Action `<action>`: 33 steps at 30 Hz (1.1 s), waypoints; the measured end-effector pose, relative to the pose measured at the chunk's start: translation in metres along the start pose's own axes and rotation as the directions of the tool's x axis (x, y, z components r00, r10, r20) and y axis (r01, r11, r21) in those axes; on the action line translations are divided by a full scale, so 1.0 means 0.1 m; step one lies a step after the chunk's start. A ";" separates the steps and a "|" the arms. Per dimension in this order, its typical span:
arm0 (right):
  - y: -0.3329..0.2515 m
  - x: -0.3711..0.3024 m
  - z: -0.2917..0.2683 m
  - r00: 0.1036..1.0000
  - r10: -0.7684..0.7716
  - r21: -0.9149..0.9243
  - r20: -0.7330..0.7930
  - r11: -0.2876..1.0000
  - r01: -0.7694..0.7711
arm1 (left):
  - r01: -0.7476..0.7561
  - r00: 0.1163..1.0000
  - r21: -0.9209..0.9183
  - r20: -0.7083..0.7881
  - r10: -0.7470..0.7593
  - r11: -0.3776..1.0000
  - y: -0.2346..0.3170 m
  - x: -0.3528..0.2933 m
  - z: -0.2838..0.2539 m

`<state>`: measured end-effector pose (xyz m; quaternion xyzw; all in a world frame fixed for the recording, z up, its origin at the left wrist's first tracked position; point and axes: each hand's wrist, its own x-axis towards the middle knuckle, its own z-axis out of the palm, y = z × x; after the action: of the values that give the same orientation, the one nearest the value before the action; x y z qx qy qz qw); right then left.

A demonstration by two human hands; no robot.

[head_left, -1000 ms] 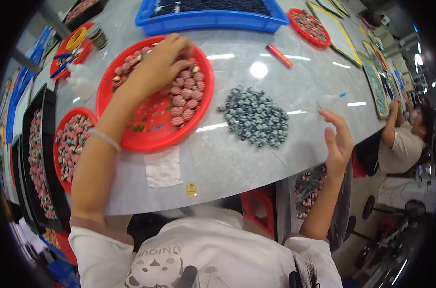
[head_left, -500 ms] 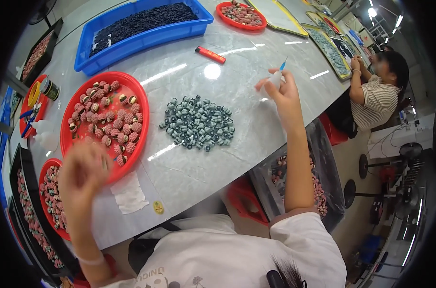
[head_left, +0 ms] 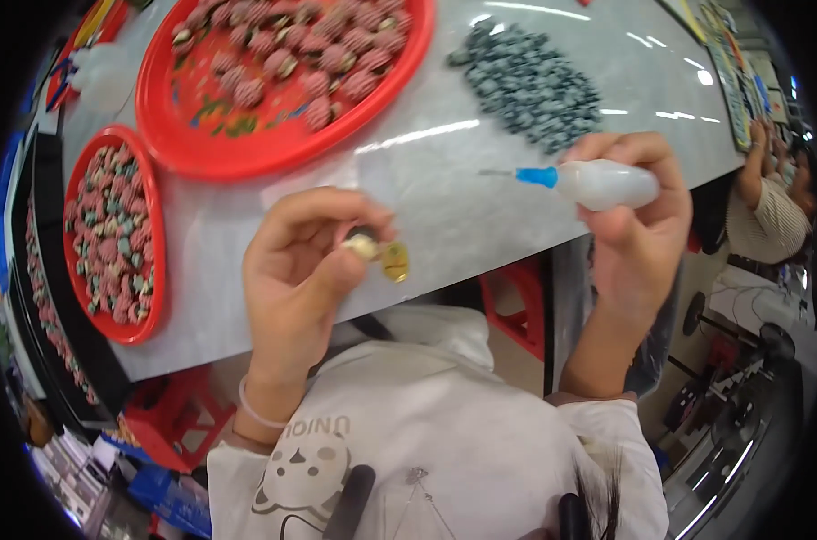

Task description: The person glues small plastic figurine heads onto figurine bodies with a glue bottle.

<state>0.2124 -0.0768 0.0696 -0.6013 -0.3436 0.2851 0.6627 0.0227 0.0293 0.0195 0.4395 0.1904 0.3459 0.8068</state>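
My left hand (head_left: 291,265) pinches a small cream-and-dark piece (head_left: 362,245) between thumb and fingertips, above the table's near edge. Closed around a white squeeze bottle (head_left: 613,185) is my right hand (head_left: 642,238). The bottle lies sideways, its blue needle tip (head_left: 536,176) pointing left toward the piece but apart from it. Beyond my left hand stands a large red tray (head_left: 237,168) with pink ridged pieces (head_left: 336,58), some showing cream and dark parts. A pile of grey-green pieces (head_left: 530,85) lies on the table past my right hand.
A smaller red tray (head_left: 160,270) of mixed pink and grey-green pieces stands at the left, beside black trays (head_left: 53,193). Behind it is a translucent bottle (head_left: 102,76). Red stools (head_left: 516,301) stand below the table edge. Another person (head_left: 773,216) sits at the far right.
My left hand has come from the large red tray toward my body, now with a piece in its fingers. My right hand has turned the bottle from upright to sideways. The view has shifted closer.
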 end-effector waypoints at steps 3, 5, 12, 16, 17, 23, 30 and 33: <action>0.05 -0.02 0.17 0.996 -0.070 -0.020 0.063 0.997 0.071 | -0.001 1.000 -0.059 0.019 0.002 0.998 0.00 -0.04 -0.04; 0.02 -0.06 0.19 0.992 0.013 -0.073 0.127 0.997 -0.003 | 0.006 1.000 -0.131 0.019 -0.004 0.991 0.01 -0.06 -0.09; 0.01 -0.08 0.29 0.985 -0.011 -0.149 0.170 0.988 0.037 | 0.027 0.999 -0.031 0.033 -0.026 0.999 0.05 -0.11 -0.06; -0.09 -0.10 0.36 0.983 -0.099 -0.250 0.153 0.959 0.136 | 0.077 0.997 0.045 -0.013 -0.076 0.996 0.07 -0.09 -0.05; -0.17 -0.09 0.30 0.945 -0.187 -0.345 0.268 0.897 0.276 | 0.079 0.997 0.046 -0.014 -0.078 0.996 0.06 -0.09 -0.05; -0.14 -0.10 0.36 0.850 -0.424 -0.468 0.313 0.710 0.527 | 0.068 0.998 0.057 0.002 -0.068 0.996 0.05 -0.07 -0.05; -0.19 -0.14 0.15 0.927 -0.289 -0.356 0.239 0.862 0.361 | 0.043 0.999 -0.027 0.028 -0.042 0.999 0.04 -0.05 -0.07; -0.10 -0.13 0.06 0.999 -0.033 -0.192 -0.014 0.981 0.029 | 0.024 0.997 -0.082 0.075 -0.018 0.996 0.02 -0.05 -0.05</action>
<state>0.1998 -0.0844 0.0782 -0.6593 -0.3731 0.2352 0.6089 0.0155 0.0298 0.0184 0.4164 0.1501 0.3285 0.8344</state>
